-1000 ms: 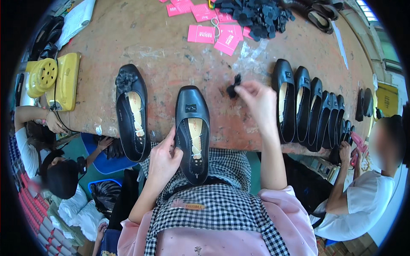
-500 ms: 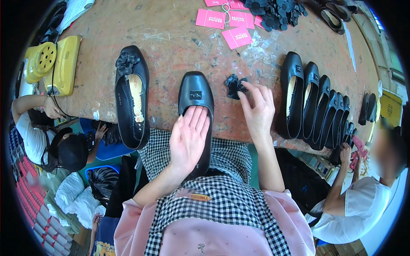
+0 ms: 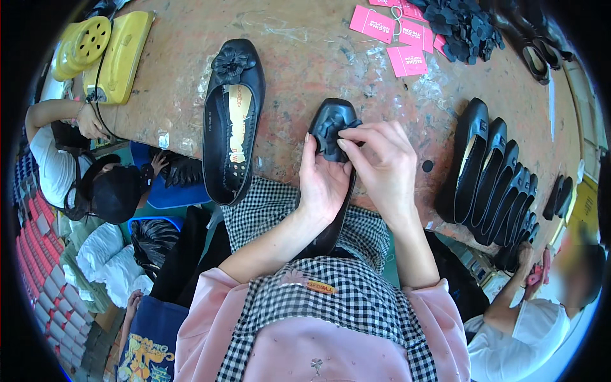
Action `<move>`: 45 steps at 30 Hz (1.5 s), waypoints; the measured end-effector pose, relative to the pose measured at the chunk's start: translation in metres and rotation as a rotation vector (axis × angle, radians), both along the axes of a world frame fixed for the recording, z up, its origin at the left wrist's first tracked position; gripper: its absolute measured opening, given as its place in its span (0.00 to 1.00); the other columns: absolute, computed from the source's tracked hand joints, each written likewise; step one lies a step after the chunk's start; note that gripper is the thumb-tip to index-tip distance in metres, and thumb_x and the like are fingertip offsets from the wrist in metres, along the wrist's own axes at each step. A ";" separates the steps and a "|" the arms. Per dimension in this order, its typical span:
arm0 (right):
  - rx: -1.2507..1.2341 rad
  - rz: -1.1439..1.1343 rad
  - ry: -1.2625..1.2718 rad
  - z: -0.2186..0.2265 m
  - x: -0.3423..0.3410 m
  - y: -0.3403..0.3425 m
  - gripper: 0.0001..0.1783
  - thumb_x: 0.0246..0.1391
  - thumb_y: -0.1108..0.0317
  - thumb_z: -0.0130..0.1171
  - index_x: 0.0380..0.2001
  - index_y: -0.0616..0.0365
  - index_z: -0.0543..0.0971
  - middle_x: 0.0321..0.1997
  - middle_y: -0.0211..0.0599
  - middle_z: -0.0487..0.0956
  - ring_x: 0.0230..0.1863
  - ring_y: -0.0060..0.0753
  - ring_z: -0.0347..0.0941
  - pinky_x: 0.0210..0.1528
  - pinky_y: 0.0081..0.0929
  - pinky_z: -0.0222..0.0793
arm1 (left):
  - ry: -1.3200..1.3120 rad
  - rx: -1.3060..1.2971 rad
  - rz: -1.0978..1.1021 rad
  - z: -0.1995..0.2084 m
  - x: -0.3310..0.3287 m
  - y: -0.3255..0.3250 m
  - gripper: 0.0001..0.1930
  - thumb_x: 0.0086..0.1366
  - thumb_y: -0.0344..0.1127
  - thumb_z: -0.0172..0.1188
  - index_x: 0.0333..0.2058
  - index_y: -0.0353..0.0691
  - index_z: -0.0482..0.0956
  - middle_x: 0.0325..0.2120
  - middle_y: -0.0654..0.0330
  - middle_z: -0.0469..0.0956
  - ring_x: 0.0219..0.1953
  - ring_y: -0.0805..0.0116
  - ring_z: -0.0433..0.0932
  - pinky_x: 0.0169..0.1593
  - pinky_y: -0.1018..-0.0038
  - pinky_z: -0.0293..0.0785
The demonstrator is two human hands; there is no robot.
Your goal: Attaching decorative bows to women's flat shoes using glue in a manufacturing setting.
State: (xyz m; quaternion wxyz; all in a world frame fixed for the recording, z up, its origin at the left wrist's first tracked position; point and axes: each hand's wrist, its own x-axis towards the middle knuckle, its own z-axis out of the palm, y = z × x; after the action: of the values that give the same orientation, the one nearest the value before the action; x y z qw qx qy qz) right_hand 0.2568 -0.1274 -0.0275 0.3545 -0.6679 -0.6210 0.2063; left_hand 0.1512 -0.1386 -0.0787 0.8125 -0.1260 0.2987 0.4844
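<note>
A glossy black square-toed shoe (image 3: 333, 109) lies at the near edge of the brown, paint-marked tabletop (image 3: 305, 63), its toe pointing to the far side and its heel reaching over the black-and-white checked apron (image 3: 254, 210). The left hand (image 3: 321, 188) is clamped on this shoe: the thumb lies along the left side of the toe part, while the other fingers go into the opening and are mostly hidden. On top of the toe part sits a black flower ornament with layered petals (image 3: 329, 135). The right hand (image 3: 385, 165) comes in from the right, its thumb and index finger pinched together on the right edge of the flower.

To the left, well apart from the hands, a finished-looking black shoe with a matching flower (image 3: 237, 137) points to the far side. At right stands a slanting row of black shoes with small square plates (image 3: 471, 149). A small dark round disc (image 3: 427, 166) lies between that row and the right hand. At the far right are bright pink rectangular tags (image 3: 407, 60), beside a heap of black flowers (image 3: 461, 32).
</note>
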 end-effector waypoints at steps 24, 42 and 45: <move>0.059 0.088 -0.264 -0.024 -0.008 0.006 0.07 0.42 0.69 0.63 0.29 0.54 0.80 0.32 0.30 0.76 0.42 0.37 0.69 0.42 0.34 0.64 | 0.045 -0.055 -0.100 -0.002 -0.006 0.002 0.30 0.70 0.59 0.38 0.53 0.37 0.66 0.48 0.58 0.70 0.53 0.69 0.68 0.59 0.71 0.63; -0.272 -0.390 -0.437 0.058 0.118 -0.101 0.16 0.50 0.65 0.63 0.41 0.61 0.79 0.31 0.39 0.78 0.34 0.42 0.74 0.37 0.34 0.69 | 1.607 0.920 -0.588 0.080 -0.144 0.058 0.16 0.64 0.27 0.54 0.51 0.30 0.74 0.36 0.62 0.79 0.35 0.81 0.72 0.39 0.82 0.70; -0.472 -0.352 -0.781 0.040 0.107 -0.140 0.21 0.47 0.58 0.65 0.41 0.61 0.78 0.30 0.37 0.77 0.36 0.40 0.71 0.40 0.36 0.63 | 1.535 0.816 -0.388 0.058 -0.171 0.123 0.18 0.66 0.24 0.52 0.54 0.28 0.71 0.43 0.59 0.79 0.40 0.80 0.73 0.46 0.82 0.70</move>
State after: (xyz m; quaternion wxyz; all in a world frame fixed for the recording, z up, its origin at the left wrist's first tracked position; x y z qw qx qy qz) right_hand 0.3641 -0.2670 0.0125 -0.0365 -0.8525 -0.5213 0.0125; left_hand -0.0197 -0.0153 -0.0206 0.4376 0.5854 0.5810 0.3580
